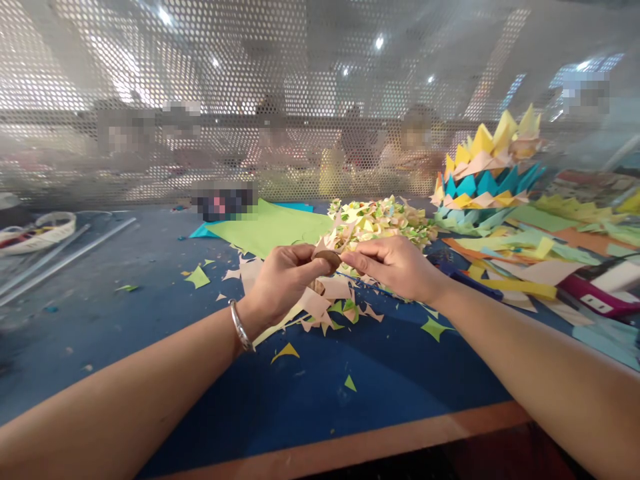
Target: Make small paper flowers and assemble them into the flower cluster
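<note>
My left hand (283, 280), with a silver bracelet at the wrist, pinches a small brown, rounded flat piece (330, 258) between thumb and fingers. Pale pink paper shows right behind that piece. At its right end, my right hand (395, 265) is closed, thumb pressed to forefinger; whether it grips the brown piece or the paper I cannot tell. Beneath both hands lie pink paper strips (320, 305) and green and pink scraps. A heap of small paper clippings (387, 223) rises just behind the hands.
Green paper sheets (270, 225) lie behind on the blue table (200, 400). At right stand stacked zigzag-edged paper crowns (487, 173), beside loose strips and a magenta tool (597, 297). A white roll of tape (43, 230) is at left. A perforated screen (300, 80) closes the back.
</note>
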`<state>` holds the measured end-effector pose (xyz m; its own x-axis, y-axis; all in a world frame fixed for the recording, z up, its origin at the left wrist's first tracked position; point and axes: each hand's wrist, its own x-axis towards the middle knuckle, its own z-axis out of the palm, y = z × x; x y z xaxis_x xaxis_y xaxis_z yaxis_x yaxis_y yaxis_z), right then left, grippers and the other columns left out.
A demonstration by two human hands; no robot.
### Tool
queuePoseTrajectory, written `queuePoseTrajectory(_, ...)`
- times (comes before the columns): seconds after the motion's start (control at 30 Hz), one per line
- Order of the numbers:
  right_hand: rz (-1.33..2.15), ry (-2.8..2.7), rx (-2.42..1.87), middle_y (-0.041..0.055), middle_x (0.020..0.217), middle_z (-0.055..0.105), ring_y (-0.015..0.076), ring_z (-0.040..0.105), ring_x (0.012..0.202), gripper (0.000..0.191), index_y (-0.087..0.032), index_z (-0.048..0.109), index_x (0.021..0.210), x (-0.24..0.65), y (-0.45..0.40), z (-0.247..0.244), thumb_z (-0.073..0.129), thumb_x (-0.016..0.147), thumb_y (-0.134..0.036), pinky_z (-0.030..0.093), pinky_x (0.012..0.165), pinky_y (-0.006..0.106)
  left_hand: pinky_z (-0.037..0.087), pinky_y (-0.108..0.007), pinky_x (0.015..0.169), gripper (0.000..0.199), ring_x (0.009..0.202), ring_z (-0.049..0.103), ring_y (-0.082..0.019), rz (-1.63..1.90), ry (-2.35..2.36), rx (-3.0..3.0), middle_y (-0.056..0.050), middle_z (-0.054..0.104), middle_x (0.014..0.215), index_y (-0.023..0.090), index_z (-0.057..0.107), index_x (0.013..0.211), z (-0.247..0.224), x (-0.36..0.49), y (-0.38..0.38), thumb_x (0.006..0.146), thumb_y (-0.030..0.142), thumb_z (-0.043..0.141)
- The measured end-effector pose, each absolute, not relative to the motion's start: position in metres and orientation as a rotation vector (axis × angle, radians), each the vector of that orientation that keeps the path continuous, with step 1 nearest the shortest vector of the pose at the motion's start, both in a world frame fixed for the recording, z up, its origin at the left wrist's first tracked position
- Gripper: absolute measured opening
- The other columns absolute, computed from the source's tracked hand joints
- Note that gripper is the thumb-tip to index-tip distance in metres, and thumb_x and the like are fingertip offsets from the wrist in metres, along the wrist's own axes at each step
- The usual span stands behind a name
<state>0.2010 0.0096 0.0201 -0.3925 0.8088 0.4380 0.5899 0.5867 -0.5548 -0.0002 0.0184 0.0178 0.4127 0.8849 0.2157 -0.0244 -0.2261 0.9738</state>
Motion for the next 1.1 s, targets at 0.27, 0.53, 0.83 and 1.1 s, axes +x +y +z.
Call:
queuePoseTrajectory(0.27, 0.385, -2.109, -1.094, -0.0054, 0.055, 0.027, 0.0082, 0.029, 0.052, 0.056, -0.019, 0.034, 0.056, 0.1986, 0.0078, 0.0197, 0.056, 0.092, -0.056, 0.022, 0.05, 0.028, 0.044, -0.028, 0.068, 0.009, 0.071, 0.054, -0.015, 1.023, 0.781, 1.558, -0.002, 0.066, 0.07, 0.017, 0.073, 0.068, 0.0174, -0.0008, 0.0193, 0.071, 0.019, 0.064)
queuePoseTrajectory(0.53, 0.3, -2.159, -1.09, -0.004, 0.056, 0.034, 0.0089, 0.034, 0.053, 0.054, -0.019, 0.042, 0.057, 0.2009, 0.0098, 0.0179, 0.053, 0.093, -0.058, 0.026, 0.051, 0.028, 0.044, -0.028, 0.068, 0.009, 0.07, 0.055, -0.014, 0.996, 0.802, 1.547, -0.003, 0.068, 0.071, 0.017, 0.074, 0.067, 0.0155, -0.0008, 0.0211, 0.071, 0.021, 0.066)
queuePoseTrajectory(0.83, 0.316, -2.132, -1.114, -0.005, 0.055, 0.028, 0.0089, 0.029, 0.052, 0.056, -0.02, 0.035, 0.056, 0.1991, 0.0084, 0.0175, 0.054, 0.092, -0.058, 0.022, 0.048, 0.028, 0.045, -0.029, 0.066, 0.01, 0.067, 0.054, -0.014, 0.984, 0.81, 1.563, -0.002, 0.066, 0.068, 0.016, 0.074, 0.068, 0.014, -0.0009, 0.0217, 0.071, 0.022, 0.067)
queuePoseTrajectory(1.1, 0.335, -2.162, -1.126, -0.0048, 0.055, 0.028, 0.0085, 0.03, 0.052, 0.054, -0.02, 0.036, 0.057, 0.2008, 0.0103, 0.0166, 0.052, 0.095, -0.054, 0.023, 0.05, 0.028, 0.044, -0.03, 0.069, 0.01, 0.068, 0.054, -0.015, 0.951, 0.801, 1.579, -0.003, 0.065, 0.068, 0.016, 0.072, 0.069, 0.0139, -0.0016, 0.0226, 0.071, 0.022, 0.065)
